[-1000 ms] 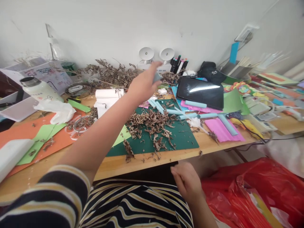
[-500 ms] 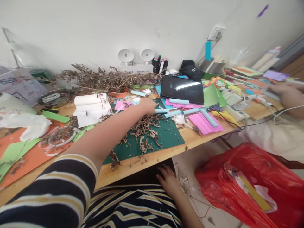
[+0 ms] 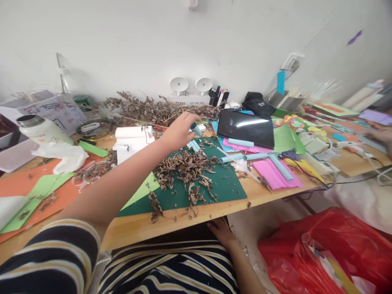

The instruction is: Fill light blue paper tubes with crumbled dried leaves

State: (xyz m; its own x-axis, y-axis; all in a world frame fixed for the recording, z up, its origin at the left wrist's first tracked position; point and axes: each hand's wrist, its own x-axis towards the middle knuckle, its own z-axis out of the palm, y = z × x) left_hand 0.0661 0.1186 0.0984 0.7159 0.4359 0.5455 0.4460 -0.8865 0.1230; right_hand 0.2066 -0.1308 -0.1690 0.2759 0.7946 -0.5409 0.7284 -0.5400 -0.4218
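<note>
My left hand (image 3: 181, 130) is raised over the back of a green cutting mat (image 3: 226, 188), its fingers closed round a short light-blue paper tube (image 3: 197, 129). Just below the fingers, more light-blue paper rolls (image 3: 193, 146) lie at the mat's back edge. A heap of dry brown leaves (image 3: 186, 167) covers the middle of the mat, under my left forearm. Down at my lap, below the table edge, my right hand (image 3: 221, 230) rests with its fingers spread and nothing visible in it.
A black tablet (image 3: 246, 127) lies behind more blue rolls (image 3: 280, 166) and pink paper (image 3: 272, 175). Dried stalks (image 3: 143, 107) line the wall. At left are a paper towel roll (image 3: 133, 132) and a bottle (image 3: 43, 128). A red bag (image 3: 330, 245) stands at lower right; another person's hand (image 3: 378, 132) shows at far right.
My left hand has lifted from the mat's back edge, and a blue tube now shows in its fingers. The view has swung left. My right hand stays at my lap.
</note>
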